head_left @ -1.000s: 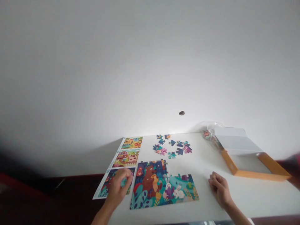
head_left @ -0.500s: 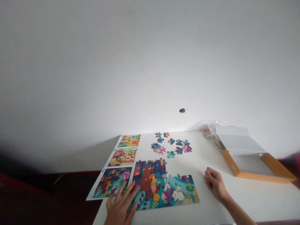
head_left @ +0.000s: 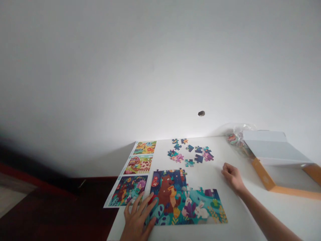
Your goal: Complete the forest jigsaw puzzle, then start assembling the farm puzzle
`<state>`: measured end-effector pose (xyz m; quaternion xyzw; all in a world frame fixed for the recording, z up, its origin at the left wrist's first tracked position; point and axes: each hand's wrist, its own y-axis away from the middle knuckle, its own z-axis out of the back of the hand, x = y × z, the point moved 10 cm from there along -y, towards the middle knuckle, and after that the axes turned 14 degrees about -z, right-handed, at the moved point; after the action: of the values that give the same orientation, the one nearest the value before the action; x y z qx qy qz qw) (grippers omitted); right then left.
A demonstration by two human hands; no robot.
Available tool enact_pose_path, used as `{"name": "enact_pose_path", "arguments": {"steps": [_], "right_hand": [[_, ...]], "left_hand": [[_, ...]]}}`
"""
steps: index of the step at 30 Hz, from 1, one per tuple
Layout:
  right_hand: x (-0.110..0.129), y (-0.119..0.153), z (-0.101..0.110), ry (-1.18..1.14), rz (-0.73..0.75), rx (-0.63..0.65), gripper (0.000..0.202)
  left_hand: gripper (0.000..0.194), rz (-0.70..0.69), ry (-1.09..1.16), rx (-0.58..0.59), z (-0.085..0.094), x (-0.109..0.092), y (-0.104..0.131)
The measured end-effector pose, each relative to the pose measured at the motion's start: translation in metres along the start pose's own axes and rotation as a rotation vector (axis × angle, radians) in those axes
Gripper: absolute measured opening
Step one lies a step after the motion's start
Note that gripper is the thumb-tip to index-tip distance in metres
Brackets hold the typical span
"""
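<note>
A partly assembled jigsaw puzzle (head_left: pixel 180 204) with a bear, rabbits and plants lies on the white table; its upper right part is open. My left hand (head_left: pixel 137 216) rests with fingers spread over the puzzle's lower left edge and the corner of the picture sheet (head_left: pixel 122 174). To the right of the puzzle, my right hand (head_left: pixel 232 175) is closed in a loose fist above the table, with no piece showing in it. Beyond the puzzle lie several loose jigsaw pieces (head_left: pixel 199 158), dark blue, teal and pink.
An open orange and white box (head_left: pixel 262 172) stands on the right of the table (head_left: pixel 240 221). Behind it, against the wall, lies a clear plastic bag (head_left: pixel 237 135) with colourful pieces inside. The white wall (head_left: pixel 150 83) has a small hole (head_left: pixel 201 113). Dark floor (head_left: pixel 75 214) shows at left.
My right hand has moved away from the puzzle's right side, farther toward the loose pieces. My left hand stays on the puzzle edge. The whole view has shifted, with things appearing farther right.
</note>
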<state>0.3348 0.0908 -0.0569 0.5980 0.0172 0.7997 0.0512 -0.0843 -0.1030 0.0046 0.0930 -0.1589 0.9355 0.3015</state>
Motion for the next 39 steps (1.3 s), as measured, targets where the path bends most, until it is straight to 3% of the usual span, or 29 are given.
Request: {"name": "enact_pose_path", "arguments": {"steps": [5,8,10,14,17,20,22,26,32,39], "right_hand": [[0.025,-0.009,-0.004,0.189,0.139,-0.129,0.025],[0.037,-0.017,-0.009,0.263,0.175,-0.199,0.023],[0.043,-0.026,-0.011,0.288,0.184,-0.253,0.022],[0.052,-0.044,-0.018,0.333,0.201,-0.325,0.021],[0.058,-0.054,-0.026,0.370,0.210,-0.336,0.022],[0.061,-0.057,-0.031,0.400,0.221,-0.341,0.022],[0.062,-0.057,-0.033,0.413,0.232,-0.340,0.022],[0.066,-0.056,-0.044,0.442,0.265,-0.284,0.020],[0.082,-0.055,-0.065,0.432,0.303,-0.147,0.021],[0.097,-0.044,-0.070,0.498,0.394,-0.099,0.024]], "left_hand": [[0.048,0.021,0.120,-0.057,0.005,0.008,-0.009],[0.041,0.077,0.238,-0.090,0.010,0.017,-0.027],[0.029,0.039,0.312,-0.077,0.009,0.018,-0.053],[0.024,0.240,0.356,-0.191,0.005,0.053,-0.128],[0.028,0.349,0.375,-0.264,-0.012,0.072,-0.189],[0.028,0.419,0.356,-0.307,-0.033,0.077,-0.223],[0.026,0.436,0.348,-0.316,-0.045,0.073,-0.229],[0.030,0.416,0.291,-0.217,-0.062,0.062,-0.221],[0.030,0.297,0.359,-0.177,-0.062,0.058,-0.222],[0.023,0.244,0.378,-0.169,-0.066,0.056,-0.225]]}}
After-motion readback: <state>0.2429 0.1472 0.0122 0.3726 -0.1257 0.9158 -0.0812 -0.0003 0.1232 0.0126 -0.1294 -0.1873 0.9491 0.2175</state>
